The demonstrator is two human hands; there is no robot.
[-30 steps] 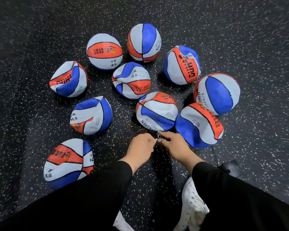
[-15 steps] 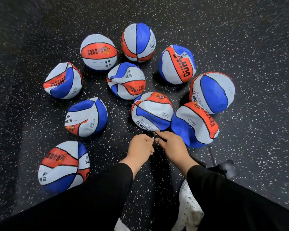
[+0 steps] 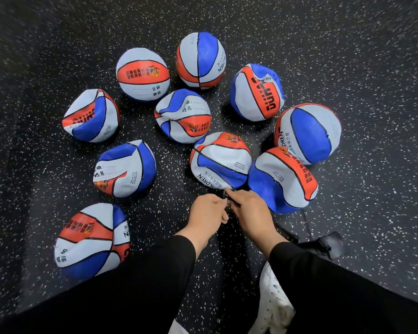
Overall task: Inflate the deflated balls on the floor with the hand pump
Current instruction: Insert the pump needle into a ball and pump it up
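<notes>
Both hands meet low in my view: my left hand [image 3: 209, 213] and my right hand [image 3: 247, 209] each pinch a small dark fitting [image 3: 227, 196] between them. Just beyond the fingertips lies a crumpled ball [image 3: 221, 162], another [image 3: 284, 180] to its right. More deflated balls spread farther out on the speckled floor [image 3: 372, 68]. The black pump [image 3: 319, 244] lies right of my right wrist.

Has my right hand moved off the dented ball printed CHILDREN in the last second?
No. The right hand stays at the near edge of the dented red, white and blue rubber ball printed CHILDREN.
</notes>
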